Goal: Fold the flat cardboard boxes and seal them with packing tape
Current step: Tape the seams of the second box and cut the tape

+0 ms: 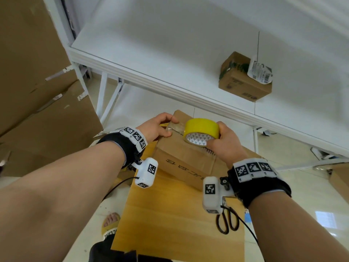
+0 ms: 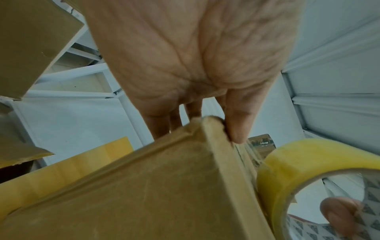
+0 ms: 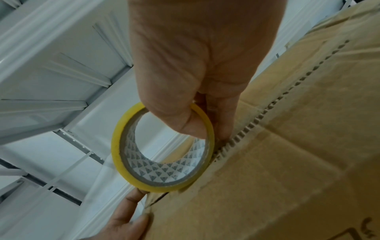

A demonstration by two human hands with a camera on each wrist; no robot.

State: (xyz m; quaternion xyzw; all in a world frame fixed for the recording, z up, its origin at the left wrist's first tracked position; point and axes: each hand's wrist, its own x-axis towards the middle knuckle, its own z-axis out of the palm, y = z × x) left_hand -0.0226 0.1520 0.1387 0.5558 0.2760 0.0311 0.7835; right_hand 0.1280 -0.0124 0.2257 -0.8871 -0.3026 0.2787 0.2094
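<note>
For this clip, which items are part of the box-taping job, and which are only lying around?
In use:
- cardboard box, gripped at its end by the left hand
- yellow tape roll, held by the right hand
- scissors, on the wooden board

Lying about:
- small labelled box on the white table

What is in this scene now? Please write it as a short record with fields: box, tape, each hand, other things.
box: folded cardboard box on a yellow board
tape: yellow tape roll on the box top, a strip pulled to the box's left end
left hand: pinches the strip end onto the box's end
right hand: holds the roll
other: scissors on the board; small box on the white table
</note>
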